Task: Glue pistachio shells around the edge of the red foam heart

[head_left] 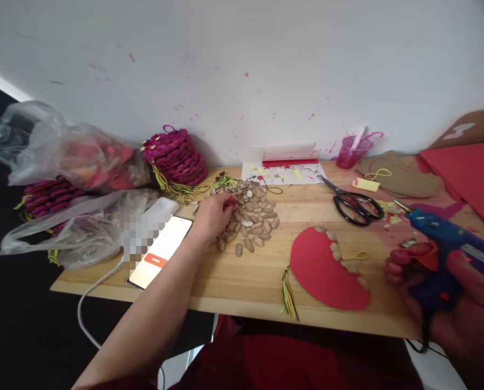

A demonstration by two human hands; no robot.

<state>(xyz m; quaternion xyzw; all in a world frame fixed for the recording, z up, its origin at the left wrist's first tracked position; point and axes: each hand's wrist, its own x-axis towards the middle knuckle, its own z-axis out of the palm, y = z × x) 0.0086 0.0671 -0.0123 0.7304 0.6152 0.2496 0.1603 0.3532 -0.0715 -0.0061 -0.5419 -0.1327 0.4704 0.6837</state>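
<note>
My left hand (pixel 217 214) reaches into a pile of peanut shells (pixel 256 222), fingers bent together among the shells; whether they pinch one is hidden. At the right, my right hand (pixel 465 292) is wrapped round a blue glue gun (pixel 449 230), its metal nozzle pointing left. Between my hands lies a red rounded paper piece (pixel 323 271) with several peanut shells along its upper right edge. A yellow-green tassel (pixel 289 295) hangs at its left side, and a yellow loop sticks out at its right.
Black scissors (pixel 357 208) lie behind the red piece. A lit phone (pixel 160 252) is under my left forearm. Plastic bags (pixel 99 162) and a purple coiled basket (pixel 174 157) stand left. A pink cup (pixel 351 151) is by the wall; red sheets (pixel 469 173) lie right.
</note>
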